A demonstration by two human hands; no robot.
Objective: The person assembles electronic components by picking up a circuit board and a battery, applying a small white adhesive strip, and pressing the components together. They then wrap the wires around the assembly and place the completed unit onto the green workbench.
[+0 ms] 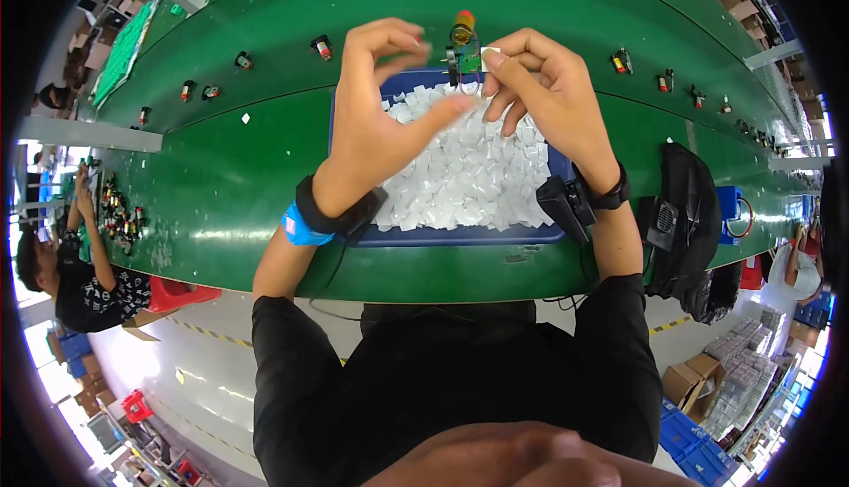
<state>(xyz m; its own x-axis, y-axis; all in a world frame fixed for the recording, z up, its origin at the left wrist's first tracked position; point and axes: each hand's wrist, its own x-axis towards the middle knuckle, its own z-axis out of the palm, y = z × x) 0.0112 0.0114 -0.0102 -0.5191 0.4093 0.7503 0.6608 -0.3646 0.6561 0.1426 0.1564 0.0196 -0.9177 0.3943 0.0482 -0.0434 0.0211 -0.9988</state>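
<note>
Both my hands are raised over a blue tray (460, 236) heaped with small white square pads (460, 177). My right hand (544, 89) pinches a small green circuit board with a yellow-orange cylindrical part (463, 45) at its top edge. My left hand (380, 107) is beside it, thumb tip touching the board's lower side, fingers curled above. Whether a white pad is between the fingers I cannot tell. Both wrists wear black bands; the left also has a blue strap.
The tray rests on a green conveyor belt (230, 168) carrying similar small parts (321, 46) spaced along a line, more (622, 62) to the right. A black bag (690, 213) lies at right. Another person (80, 266) works at the left. Cardboard boxes (699, 381) stand lower right.
</note>
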